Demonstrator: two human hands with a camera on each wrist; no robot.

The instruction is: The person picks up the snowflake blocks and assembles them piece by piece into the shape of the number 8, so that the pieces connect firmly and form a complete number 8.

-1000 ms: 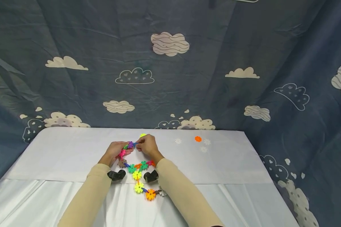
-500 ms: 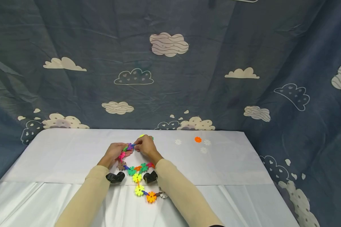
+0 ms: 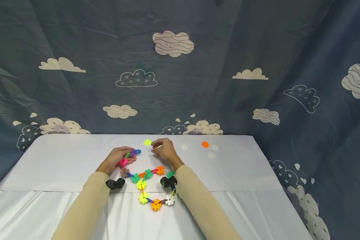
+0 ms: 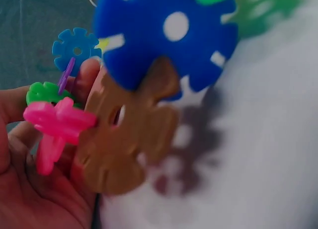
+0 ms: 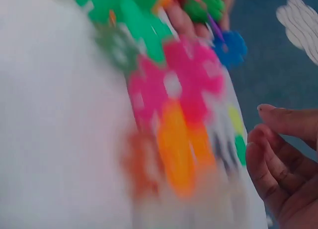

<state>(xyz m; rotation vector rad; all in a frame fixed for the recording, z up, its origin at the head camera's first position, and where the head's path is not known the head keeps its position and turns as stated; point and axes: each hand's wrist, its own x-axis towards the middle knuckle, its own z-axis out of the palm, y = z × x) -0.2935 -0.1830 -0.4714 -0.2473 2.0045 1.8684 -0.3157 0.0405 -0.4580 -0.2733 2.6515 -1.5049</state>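
A chain of colourful notched plastic flower discs lies on the white-covered table and rises into my left hand (image 3: pixel 115 157). That hand holds the chain's upper end by the green disc (image 4: pixel 42 93) and purple disc (image 4: pixel 66 77). A blue disc (image 3: pixel 137 151) sticks out at the tip, beyond the fingers. Lower down hang a pink disc (image 4: pixel 57 122) and a brown disc (image 4: pixel 124 144). Right of the tip, my right hand (image 3: pixel 166 150) has loosely bent fingers, thumb and forefinger apart, with nothing visible between them. It is close to a loose yellow disc (image 3: pixel 147 142) and a green disc (image 3: pixel 152 142).
Toward the back right of the table (image 3: pixel 234 166) lie a loose orange disc (image 3: pixel 205 144) and several white discs (image 3: pixel 211 155). The chain's near part bends through a yellow disc (image 3: pixel 143 198), an orange one (image 3: pixel 156 204) and a white one (image 3: pixel 169 200). A cloud-printed dark curtain (image 3: pixel 198 83) hangs behind.
My right hand has let go of the blue disc at the chain's end and moved right, away from it. The left hand keeps its hold on the chain.
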